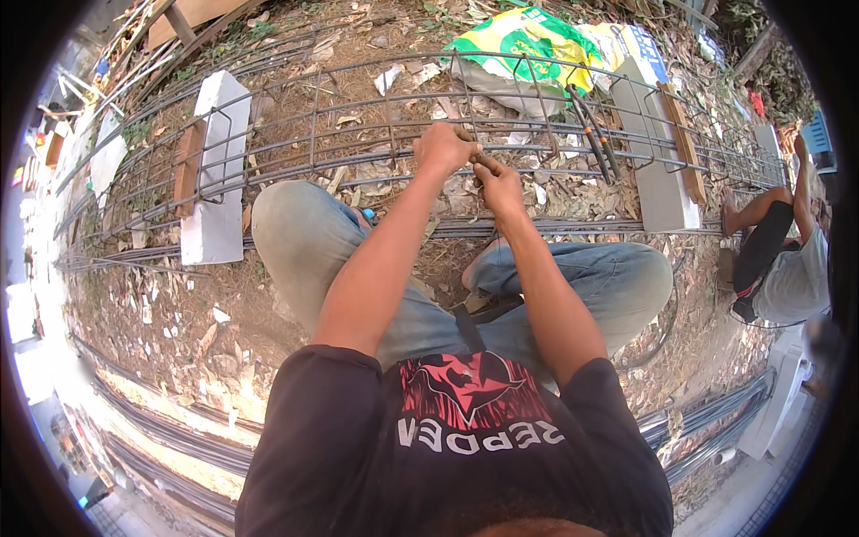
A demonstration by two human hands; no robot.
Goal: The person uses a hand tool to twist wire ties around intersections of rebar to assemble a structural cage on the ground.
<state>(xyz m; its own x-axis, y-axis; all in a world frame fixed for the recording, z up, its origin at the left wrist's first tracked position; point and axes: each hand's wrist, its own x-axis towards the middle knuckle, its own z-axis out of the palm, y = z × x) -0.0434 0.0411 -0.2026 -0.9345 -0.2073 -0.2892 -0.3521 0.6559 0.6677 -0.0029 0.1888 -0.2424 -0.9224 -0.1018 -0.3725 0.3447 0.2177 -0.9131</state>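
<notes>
A long cage of thin steel reinforcing bars with bent stirrups (314, 125) runs across in front of my knees. My left hand (442, 149) is closed at the cage's near bars, thumb and fingers pinched together. Just right of it and slightly nearer, my right hand (501, 190) is also closed, its fingertips almost meeting the left ones. Whatever sits between the fingers is too small and covered to name. To the right, a pair of pincers (591, 134) with dark handles and orange marks leans on the bars.
Pale blocks, one at left (213, 224) and one at right (658, 179), support the cage, with wood pieces (190, 166) alongside. A green-yellow sack (523, 45) lies beyond. Another person (792, 277) sits at far right. Bar bundles (707, 434) lie behind me; dry leaves litter the ground.
</notes>
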